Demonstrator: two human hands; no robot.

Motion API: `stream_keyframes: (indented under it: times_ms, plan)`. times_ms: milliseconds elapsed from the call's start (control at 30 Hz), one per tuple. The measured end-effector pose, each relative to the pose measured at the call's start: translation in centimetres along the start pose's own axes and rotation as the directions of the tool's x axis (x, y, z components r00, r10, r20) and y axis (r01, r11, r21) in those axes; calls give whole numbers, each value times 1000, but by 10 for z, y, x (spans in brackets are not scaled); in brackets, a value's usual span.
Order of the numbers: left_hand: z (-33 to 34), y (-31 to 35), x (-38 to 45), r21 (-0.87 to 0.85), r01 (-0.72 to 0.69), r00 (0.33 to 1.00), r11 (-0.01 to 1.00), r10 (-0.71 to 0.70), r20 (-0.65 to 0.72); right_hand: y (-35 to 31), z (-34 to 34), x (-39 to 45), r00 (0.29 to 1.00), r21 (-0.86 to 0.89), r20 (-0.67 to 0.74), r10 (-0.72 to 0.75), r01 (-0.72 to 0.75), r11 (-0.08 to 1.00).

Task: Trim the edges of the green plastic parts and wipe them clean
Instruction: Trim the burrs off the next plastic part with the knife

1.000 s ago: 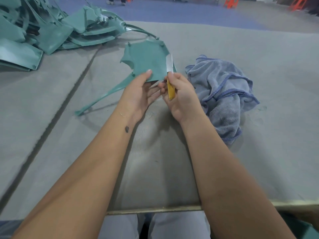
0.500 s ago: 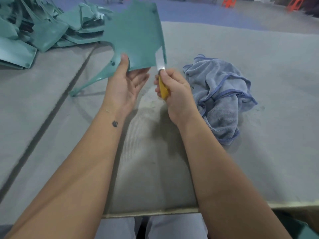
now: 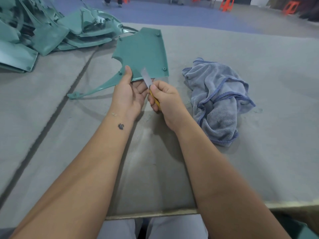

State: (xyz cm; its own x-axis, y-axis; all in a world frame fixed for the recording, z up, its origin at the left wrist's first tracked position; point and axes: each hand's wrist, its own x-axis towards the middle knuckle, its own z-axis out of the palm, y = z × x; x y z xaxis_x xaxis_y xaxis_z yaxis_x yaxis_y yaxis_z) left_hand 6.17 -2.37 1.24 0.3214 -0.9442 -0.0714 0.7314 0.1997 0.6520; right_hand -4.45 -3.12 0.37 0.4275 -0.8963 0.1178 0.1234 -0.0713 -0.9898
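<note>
My left hand [image 3: 128, 96] holds a green plastic part [image 3: 143, 52] by its near edge, thumb on top and fingers underneath. The part is a flat panel with small round bosses and a long thin arm reaching left down to the table. My right hand [image 3: 165, 99] grips a yellow-handled knife [image 3: 155, 99]; its pale blade [image 3: 145, 77] lies against the part's near edge, just right of my left thumb. A crumpled blue-grey cloth [image 3: 219, 99] lies on the table to the right of my hands.
A pile of more green plastic parts [image 3: 43, 31] fills the far left of the grey padded table [image 3: 259, 152]. A dark seam [image 3: 51, 118] runs diagonally across the table's left side. Orange stools [image 3: 227, 4] stand on the floor beyond.
The part has come down from its raised position and tilted flatter. The knife blade has shifted from the part's right corner to its near edge, close to my left thumb.
</note>
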Motion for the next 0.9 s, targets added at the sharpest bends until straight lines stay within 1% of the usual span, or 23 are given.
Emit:
stream_keyframes:
  times_ms: [67,233,500,900]
  plan:
    - [2,0,0,-56,3,1000,998,-3,14,2,-2,2,1000,18,-14,7,-7,1000]
    - [6,2,1,-139,-5,1000,990,2,-26,6,-2,6,999,-26,-27,-18,17,1000]
    - [9,3,-2,-153,10,1000,988,-6,25,5,-2,6,993,49,-107,-46,51,997]
    - [18,2,-4,-125,0,1000,992,2,10,4,-1,3,981,65,-192,-43,57,996]
